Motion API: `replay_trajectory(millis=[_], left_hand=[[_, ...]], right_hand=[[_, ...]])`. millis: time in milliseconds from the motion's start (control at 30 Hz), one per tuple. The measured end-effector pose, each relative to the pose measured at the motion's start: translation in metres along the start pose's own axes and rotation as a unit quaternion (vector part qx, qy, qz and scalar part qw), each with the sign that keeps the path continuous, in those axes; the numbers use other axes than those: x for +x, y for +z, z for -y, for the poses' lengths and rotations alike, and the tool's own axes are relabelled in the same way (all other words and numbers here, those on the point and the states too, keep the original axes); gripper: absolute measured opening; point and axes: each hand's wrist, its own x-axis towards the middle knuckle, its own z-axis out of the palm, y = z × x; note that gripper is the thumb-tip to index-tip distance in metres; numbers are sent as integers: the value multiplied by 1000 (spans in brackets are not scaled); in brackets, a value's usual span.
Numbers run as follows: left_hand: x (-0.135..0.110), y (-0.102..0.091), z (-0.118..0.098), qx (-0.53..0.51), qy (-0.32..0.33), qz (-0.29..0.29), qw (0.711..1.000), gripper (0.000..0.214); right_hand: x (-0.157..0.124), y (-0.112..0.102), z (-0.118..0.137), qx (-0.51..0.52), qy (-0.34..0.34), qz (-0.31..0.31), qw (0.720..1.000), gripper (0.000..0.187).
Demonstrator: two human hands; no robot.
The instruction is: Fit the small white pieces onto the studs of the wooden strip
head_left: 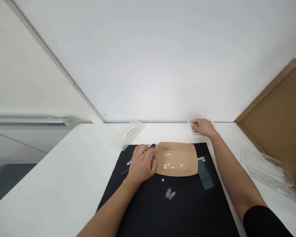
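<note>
My left hand (142, 164) rests at the left end of a shallow brown paper tray (175, 172), its fingers loosely bent, thumb apart from the index finger, and nothing visible between them. Several small white ovals lie inside the tray, and one white oval (162, 180) is on the black mat (177, 214) in front. My right hand (204, 127) reaches into a small clear box (190, 121) at the back, fingertips drawn together among small gold-coloured pieces (193, 127). What those fingertips hold is too small to tell. Two clear nail tips (170, 193) lie on the mat.
A clear plastic packet (133, 131) with printing lies behind my left hand. Right of the tray are a dark greenish sheet (205, 176) and a row of white ovals (201, 159). A clear plastic case (266, 166) and a cardboard box (278, 121) stand at the right.
</note>
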Motion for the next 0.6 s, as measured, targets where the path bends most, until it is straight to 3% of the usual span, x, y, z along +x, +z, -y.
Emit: replay_trajectory(millis=[600], left_hand=[[0,-2,1,7,-8,6,1000,34]], right_hand=[[-2,-10,-20,35,-11,-35,999,30]])
